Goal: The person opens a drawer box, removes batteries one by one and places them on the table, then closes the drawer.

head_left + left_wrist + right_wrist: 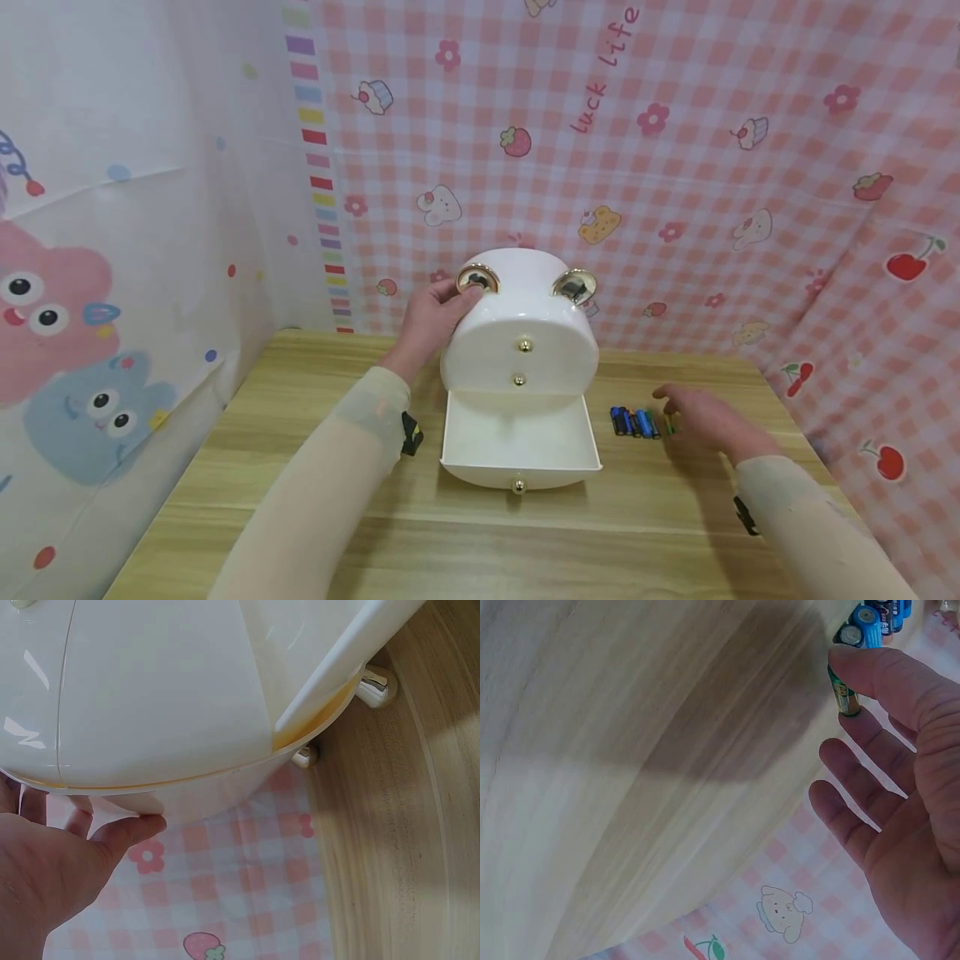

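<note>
A glossy white drawer box [525, 292] with two gold-rimmed eyes like a frog's stands on the table. Its bottom drawer [517, 429] is pulled out, showing a bare inside. My left hand [438, 312] grips the box at its left eye [477, 272], thumb at the front of it. In the left wrist view, the left hand [60, 862] lies along the box's side. My right hand [922, 750] pinches a green battery [844, 694] between thumb and index finger, the other fingers spread. Beside it lies a row of blue and dark batteries [633, 422].
Small gold knobs [519, 380] sit on the drawer fronts, and one knob [518, 486] sticks out toward me. The wooden table [420, 542] reaches back to a pink checked cloth [652, 167]. A white cartoon cloth [187, 275] hangs at the left.
</note>
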The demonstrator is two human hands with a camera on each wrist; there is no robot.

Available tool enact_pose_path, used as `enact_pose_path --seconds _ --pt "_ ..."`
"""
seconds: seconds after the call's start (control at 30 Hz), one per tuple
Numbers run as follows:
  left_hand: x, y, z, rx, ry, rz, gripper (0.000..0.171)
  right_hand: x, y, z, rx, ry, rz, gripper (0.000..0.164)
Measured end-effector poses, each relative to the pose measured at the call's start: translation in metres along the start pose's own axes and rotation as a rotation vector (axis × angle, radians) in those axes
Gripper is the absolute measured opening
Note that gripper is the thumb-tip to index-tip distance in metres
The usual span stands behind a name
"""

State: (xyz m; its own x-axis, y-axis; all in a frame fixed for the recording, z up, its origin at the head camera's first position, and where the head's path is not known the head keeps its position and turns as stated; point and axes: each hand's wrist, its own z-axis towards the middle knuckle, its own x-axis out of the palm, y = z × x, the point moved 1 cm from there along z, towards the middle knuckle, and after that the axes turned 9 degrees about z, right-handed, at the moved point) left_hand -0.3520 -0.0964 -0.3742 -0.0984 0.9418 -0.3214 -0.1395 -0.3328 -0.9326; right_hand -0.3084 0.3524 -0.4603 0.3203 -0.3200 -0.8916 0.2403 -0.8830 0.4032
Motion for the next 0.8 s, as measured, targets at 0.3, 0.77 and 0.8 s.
enact_pose_path --seconds 0.3,0.77,0.8 --pt "-0.0001 0.0002 0.0002 0.007 -0.006 0.014 0.039 0.0033 -0.0013 0.0024 -0.006 0.006 0.049 0.073" --pt "-0.0004 -0.0015 -0.0018 0.002 0.002 -0.016 0.039 0.0014 -0.0024 0.0013 -0.054 0.026 0.121 0.07" --pt "-0.0003 -0.0016 -0.002 0.002 0.002 -0.015 0.039 0.0015 -0.002 0.0013 -0.056 0.027 0.119 0.07"
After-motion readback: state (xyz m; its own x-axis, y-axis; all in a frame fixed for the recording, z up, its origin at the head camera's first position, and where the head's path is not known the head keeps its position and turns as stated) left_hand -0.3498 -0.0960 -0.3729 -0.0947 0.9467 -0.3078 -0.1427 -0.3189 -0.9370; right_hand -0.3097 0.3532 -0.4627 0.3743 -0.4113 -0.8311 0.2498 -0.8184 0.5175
